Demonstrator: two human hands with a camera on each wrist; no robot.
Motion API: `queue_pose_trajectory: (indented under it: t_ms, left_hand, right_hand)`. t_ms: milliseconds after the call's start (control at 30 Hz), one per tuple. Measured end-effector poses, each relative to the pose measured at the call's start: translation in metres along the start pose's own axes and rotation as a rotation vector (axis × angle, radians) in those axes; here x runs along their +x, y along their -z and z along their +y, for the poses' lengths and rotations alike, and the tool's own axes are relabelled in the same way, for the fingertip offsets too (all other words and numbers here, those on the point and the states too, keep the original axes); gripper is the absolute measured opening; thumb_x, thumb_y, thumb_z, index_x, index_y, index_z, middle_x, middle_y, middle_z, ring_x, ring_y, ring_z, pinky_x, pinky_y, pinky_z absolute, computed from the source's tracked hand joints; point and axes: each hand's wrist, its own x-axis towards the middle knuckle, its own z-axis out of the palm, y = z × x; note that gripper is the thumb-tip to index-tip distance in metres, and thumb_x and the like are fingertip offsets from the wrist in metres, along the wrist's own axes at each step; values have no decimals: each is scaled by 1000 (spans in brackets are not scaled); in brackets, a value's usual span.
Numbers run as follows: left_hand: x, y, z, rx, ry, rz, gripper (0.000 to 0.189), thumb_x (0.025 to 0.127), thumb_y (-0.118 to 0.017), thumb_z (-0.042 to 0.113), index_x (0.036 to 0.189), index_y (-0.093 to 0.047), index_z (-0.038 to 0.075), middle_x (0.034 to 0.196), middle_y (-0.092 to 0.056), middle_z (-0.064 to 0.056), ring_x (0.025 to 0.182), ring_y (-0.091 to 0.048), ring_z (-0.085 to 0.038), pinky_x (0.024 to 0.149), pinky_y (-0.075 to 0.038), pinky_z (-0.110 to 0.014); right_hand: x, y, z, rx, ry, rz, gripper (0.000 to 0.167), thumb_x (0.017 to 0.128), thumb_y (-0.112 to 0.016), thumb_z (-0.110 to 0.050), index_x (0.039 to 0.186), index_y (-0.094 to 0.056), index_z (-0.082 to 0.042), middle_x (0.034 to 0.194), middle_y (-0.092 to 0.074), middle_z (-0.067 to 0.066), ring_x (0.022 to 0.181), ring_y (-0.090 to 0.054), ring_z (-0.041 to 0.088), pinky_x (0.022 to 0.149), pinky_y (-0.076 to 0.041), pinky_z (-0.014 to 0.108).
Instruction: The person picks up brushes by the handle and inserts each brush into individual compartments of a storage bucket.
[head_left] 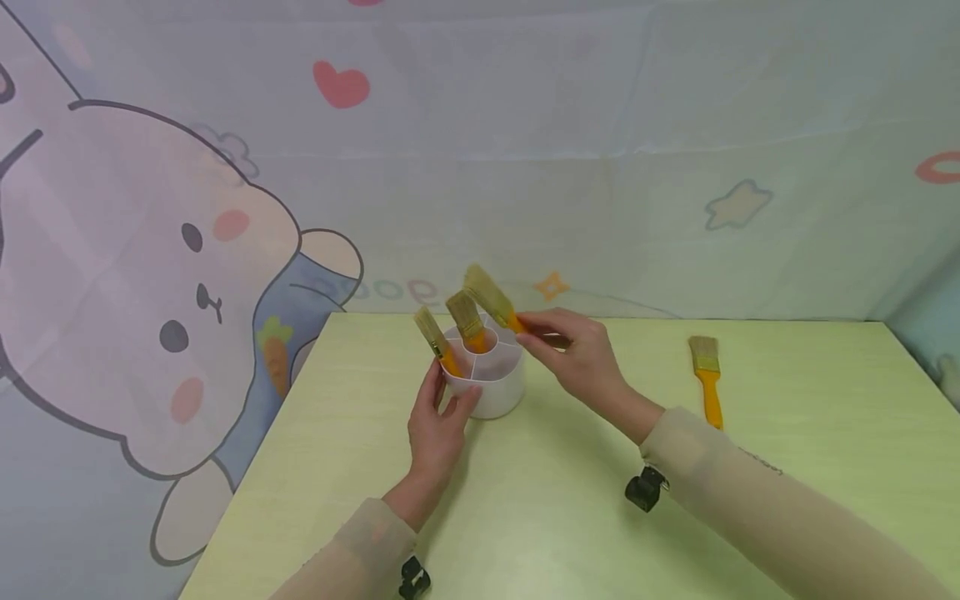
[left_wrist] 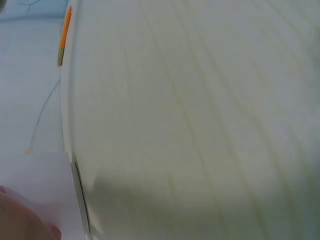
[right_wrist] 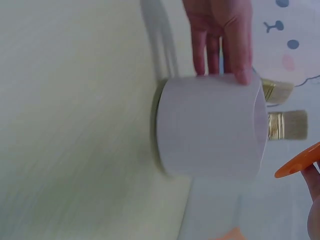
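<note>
A white round holder with divided compartments (head_left: 497,398) stands on the table, two paintbrushes in it, bristles up. One paintbrush (head_left: 433,333) leans in a left compartment; another paintbrush (head_left: 467,317) is in the central round one. My left hand (head_left: 438,433) grips the holder's left side, thumb in front; the right wrist view shows this left hand (right_wrist: 222,30) with thumb and fingers on either side of the wall. My right hand (head_left: 577,350) pinches the orange handle of a third paintbrush (head_left: 489,292), bristles up and left, over the holder's right rim. The handle's tip (right_wrist: 295,164) is outside the holder.
Another orange-handled paintbrush (head_left: 707,371) lies on the right of the pale yellow table (head_left: 810,467), bristles toward the back edge. Behind the table hangs a printed cloth (head_left: 525,167) with a cartoon animal. Small black clips (head_left: 645,490) hang from the sleeves.
</note>
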Motion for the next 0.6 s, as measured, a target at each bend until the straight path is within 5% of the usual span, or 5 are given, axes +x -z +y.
queue_pose_trajectory:
  t_ms: [600]
  left_hand:
    - [1, 1, 0, 1, -10, -3, 80, 99, -81, 19, 166, -39, 13, 169, -42, -8, 156, -41, -28, 119, -47, -44]
  right_hand:
    - [4, -47, 5, 110, -58, 86, 29, 92, -82, 2, 121, -77, 3, 116, -78, 18, 107, -77, 34, 88, -66, 34]
